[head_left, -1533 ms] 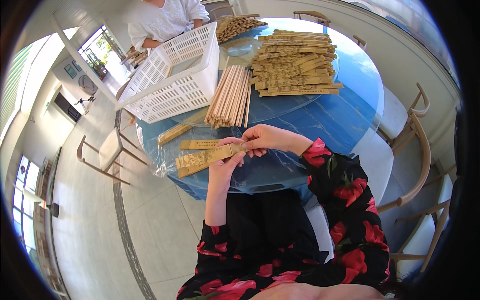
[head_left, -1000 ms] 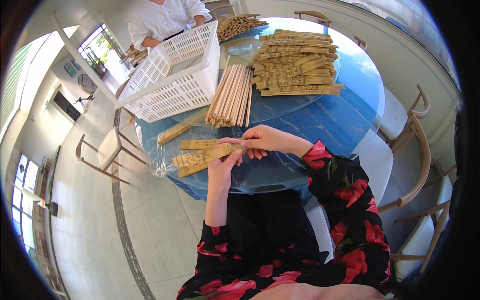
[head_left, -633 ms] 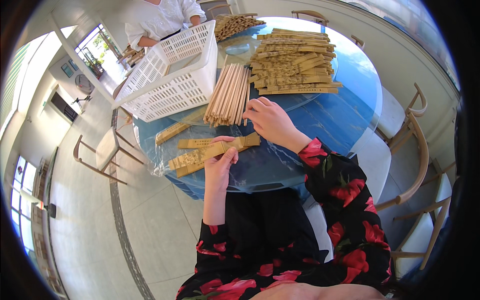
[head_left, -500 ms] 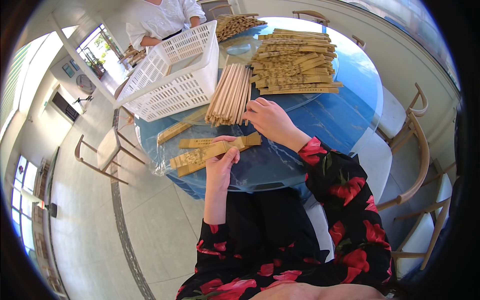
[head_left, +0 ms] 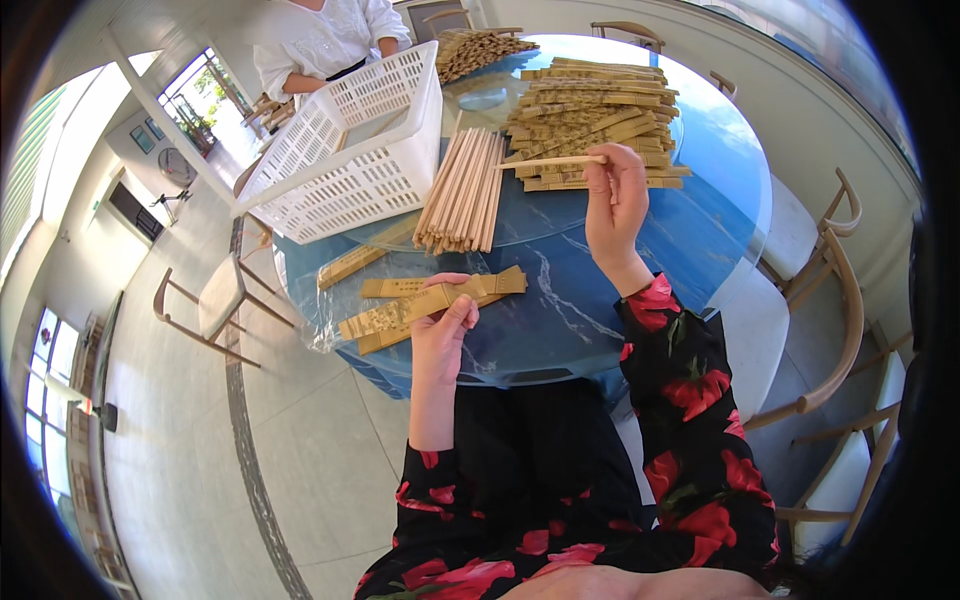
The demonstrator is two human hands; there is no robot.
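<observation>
My left hand (head_left: 440, 325) is closed round a brown paper chopstick sleeve (head_left: 385, 314), which lies slantwise over another sleeve. Raised over the table, my right hand (head_left: 617, 200) pinches light wooden chopsticks (head_left: 550, 162) by one end, with the other end pointing left; whether it is one or a pair I cannot tell. Left of that hand lies a bundle of loose wooden chopsticks (head_left: 462, 195). Behind it a tall pile of printed brown sleeves (head_left: 590, 115) is stacked. A few more sleeves (head_left: 352, 266) lie at the table's left, by my left hand.
A white slatted plastic basket (head_left: 345, 185) stands at the left of the round blue table (head_left: 570, 320), partly on its glass turntable. A further pile (head_left: 478, 52) sits at the far side. A person in white (head_left: 320, 45) is behind the basket. Wooden chairs (head_left: 225, 300) surround the table.
My right hand has moved from the chopstick bundle up and to the right, carrying chopsticks from it. My left hand stays on the sleeve, almost unmoved.
</observation>
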